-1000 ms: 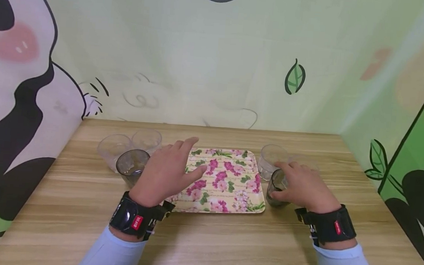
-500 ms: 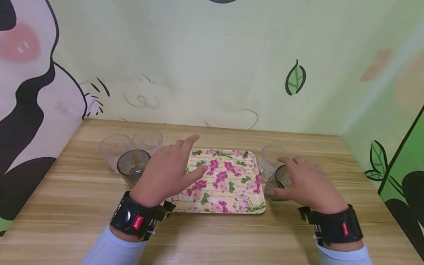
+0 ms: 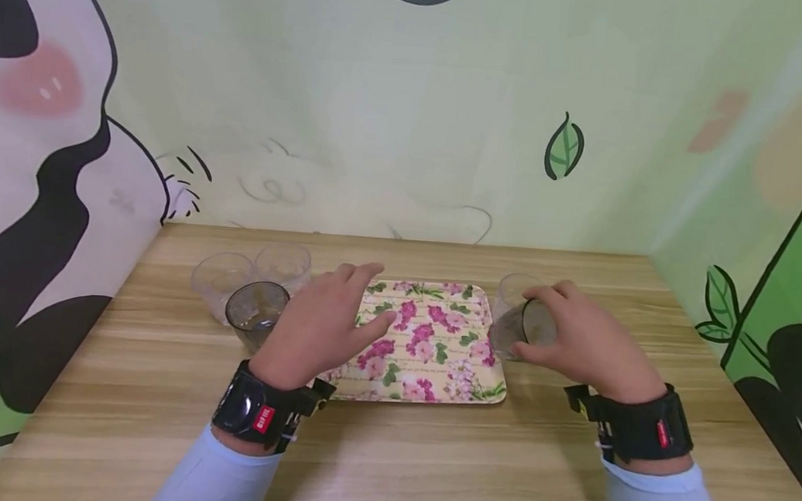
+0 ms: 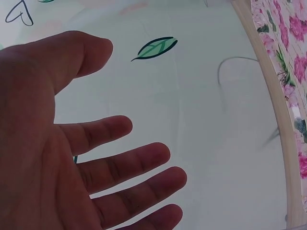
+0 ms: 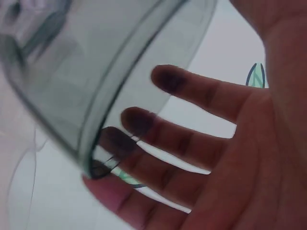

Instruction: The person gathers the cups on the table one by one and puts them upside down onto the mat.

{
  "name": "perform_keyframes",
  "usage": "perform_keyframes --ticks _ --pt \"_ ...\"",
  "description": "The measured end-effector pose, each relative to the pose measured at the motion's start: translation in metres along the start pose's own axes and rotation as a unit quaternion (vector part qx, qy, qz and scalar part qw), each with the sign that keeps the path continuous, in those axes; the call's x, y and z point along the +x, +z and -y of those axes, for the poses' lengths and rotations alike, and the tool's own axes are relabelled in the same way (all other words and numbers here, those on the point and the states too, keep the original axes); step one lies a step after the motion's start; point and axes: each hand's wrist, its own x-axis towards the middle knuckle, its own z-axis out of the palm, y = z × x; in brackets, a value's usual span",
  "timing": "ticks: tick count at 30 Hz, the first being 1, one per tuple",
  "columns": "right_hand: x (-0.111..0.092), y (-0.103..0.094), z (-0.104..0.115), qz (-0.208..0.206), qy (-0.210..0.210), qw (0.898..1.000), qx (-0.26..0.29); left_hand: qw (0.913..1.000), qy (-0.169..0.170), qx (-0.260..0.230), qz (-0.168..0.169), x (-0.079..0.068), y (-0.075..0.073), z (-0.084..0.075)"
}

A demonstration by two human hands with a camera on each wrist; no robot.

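Note:
In the head view my right hand (image 3: 593,345) grips a smoky grey drinking glass (image 3: 507,335) near its rim. The glass tips onto its side, mouth toward my palm, its base end overlapping the right edge of a floral tray (image 3: 429,353). From the right wrist, fingertips (image 5: 165,79) show through the wall of the glass (image 5: 91,62). My left hand (image 3: 319,326) holds nothing; its fingers spread over the tray's left part. Beside it stands a second smoky glass (image 3: 253,318), partly covered by the hand. In the left wrist view the left palm (image 4: 62,167) faces the camera.
Two clear glasses, one at the front left (image 3: 217,284) and another behind it (image 3: 283,264), stand left of the tray. Another clear glass (image 3: 516,286) is partly hidden behind the smoky one at right. A printed wall (image 3: 409,127) rises at the wooden table's (image 3: 427,470) far edge.
The right smoky glass has gone from upright to tipped over leftward, and its base has come over the tray's edge. My right hand turned with it; the left hand stays nearly in place.

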Motion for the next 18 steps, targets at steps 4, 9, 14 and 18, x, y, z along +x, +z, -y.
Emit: perform_keyframes --ticks 4,9,14,18 --pt "0.003 0.001 0.002 -0.029 -0.052 0.998 0.018 0.9999 0.01 -0.002 0.003 0.0 -0.001 0.001" --pt "0.009 0.003 0.007 -0.071 -0.115 0.99 0.036 0.9998 0.021 0.0 0.002 0.0 -0.001 0.002" --pt "0.015 0.004 0.013 -0.103 -0.122 0.986 0.041 0.9997 0.024 -0.001 -0.004 0.0 0.001 0.003" --pt "0.017 0.004 0.019 -0.126 -0.127 0.983 0.05 0.9996 0.025 -0.006 -0.009 0.0 0.001 0.003"
